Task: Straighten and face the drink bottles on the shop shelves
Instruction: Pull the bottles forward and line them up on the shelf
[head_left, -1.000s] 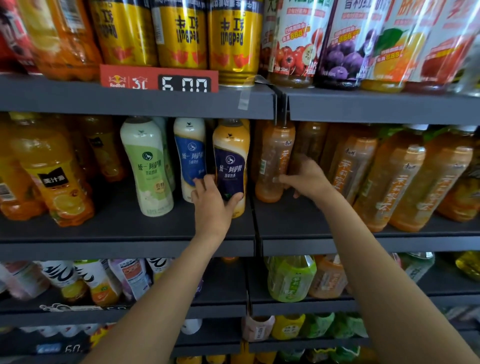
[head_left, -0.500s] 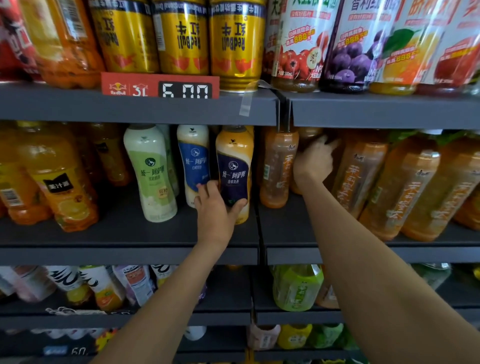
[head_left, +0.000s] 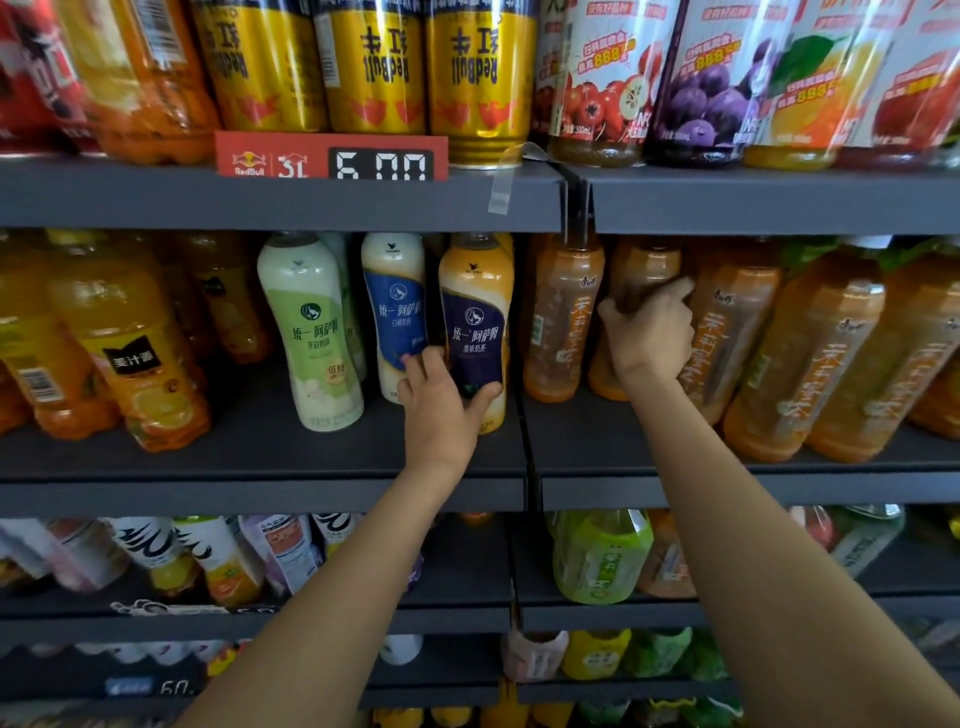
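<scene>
On the middle shelf (head_left: 249, 457) my left hand (head_left: 441, 405) grips the lower part of an orange milk tea bottle with a dark blue label (head_left: 475, 322), which stands upright with its label to the front. Beside it stand a blue-label bottle (head_left: 395, 306) and a green-label bottle (head_left: 311, 332). My right hand (head_left: 649, 332) reaches between the amber tea bottles and grips one set further back (head_left: 641, 275). Another amber tea bottle (head_left: 563, 317) stands at the left of that row.
Several amber tea bottles (head_left: 800, 353) lean at the right of the middle shelf, orange juice bottles (head_left: 124, 343) at the left. Yellow Red Bull cans (head_left: 374, 62) and fruit drink bottles (head_left: 711, 78) fill the top shelf. A green tea bottle (head_left: 600, 556) sits on the lower shelf.
My right hand has risen from the base of the tea bottles and closed round the upper part of a bottle further back. My left hand has kept its hold on the dark-blue-label bottle.
</scene>
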